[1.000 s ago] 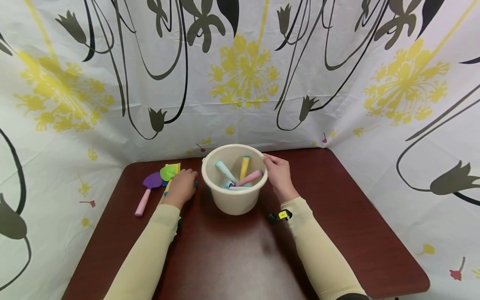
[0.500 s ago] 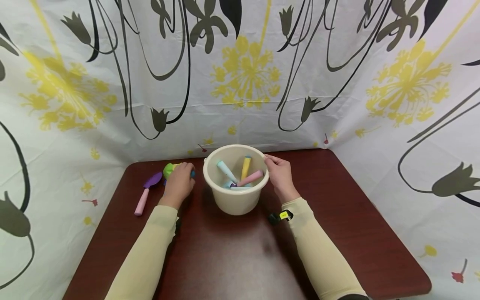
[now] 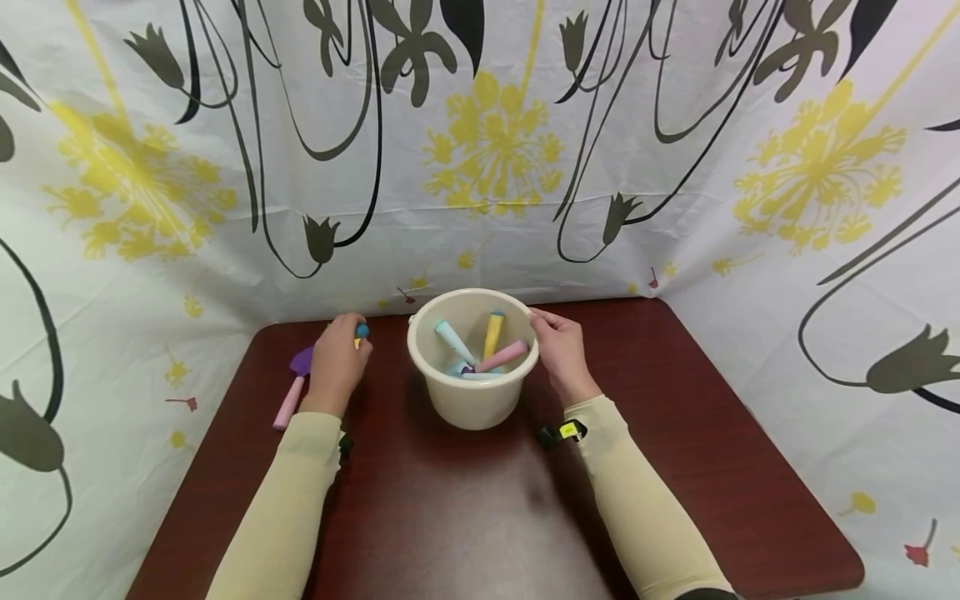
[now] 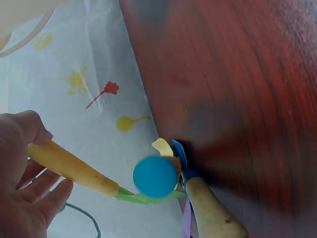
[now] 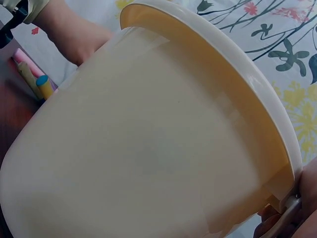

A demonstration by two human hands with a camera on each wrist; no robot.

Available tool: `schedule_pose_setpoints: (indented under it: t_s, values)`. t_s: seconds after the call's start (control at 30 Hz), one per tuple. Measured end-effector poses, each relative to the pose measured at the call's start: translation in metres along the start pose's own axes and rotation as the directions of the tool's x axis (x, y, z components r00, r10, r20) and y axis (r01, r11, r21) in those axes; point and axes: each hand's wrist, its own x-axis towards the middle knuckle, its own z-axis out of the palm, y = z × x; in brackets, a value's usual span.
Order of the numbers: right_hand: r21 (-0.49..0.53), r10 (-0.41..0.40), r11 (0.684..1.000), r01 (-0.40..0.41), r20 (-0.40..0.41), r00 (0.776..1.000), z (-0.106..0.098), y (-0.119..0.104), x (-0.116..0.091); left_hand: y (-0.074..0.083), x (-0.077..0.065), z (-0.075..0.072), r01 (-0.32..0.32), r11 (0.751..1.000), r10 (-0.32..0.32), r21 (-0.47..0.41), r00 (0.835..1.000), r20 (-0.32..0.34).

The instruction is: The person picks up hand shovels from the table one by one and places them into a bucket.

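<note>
1. Yellow-handled green tool (image 4: 99,182): left of the bucket, its handle pinched in the left hand (image 3: 335,360), green end near a blue-capped handle (image 4: 155,177).
2. Cream bucket (image 3: 472,406): upright on the tabletop (image 3: 720,450), holding coloured handles (image 3: 501,357); the right hand (image 3: 561,350) grips its rim.
3. Pink-handled purple tool (image 3: 289,404): beside the left hand.
4. Patterned cloth (image 3: 480,258): behind.

L hand (image 4: 22,198) w/ yel-handled grn tool (image 4: 96,182)

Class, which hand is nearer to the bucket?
Right. The right hand grips the bucket on its right side; the left hand is apart from it, off its left side.
</note>
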Motion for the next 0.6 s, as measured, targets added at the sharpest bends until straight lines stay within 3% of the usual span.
schedule_pose_setpoints:
  t_s: [0.3, 0.6]
  values:
    - [0.006, -0.002, 1.000, 0.002, 0.002, 1.000, 0.000, 0.000, 0.000, -0.010, -0.001, -0.013, 0.070, 0.991, -0.085, -0.116, 0.988, -0.126]
    - [0.009, -0.015, 1.000, 0.015, 0.007, 1.000, -0.001, 0.002, 0.000, -0.019, -0.004, -0.024, 0.124, 0.971, -0.174, -0.204, 0.953, -0.248]
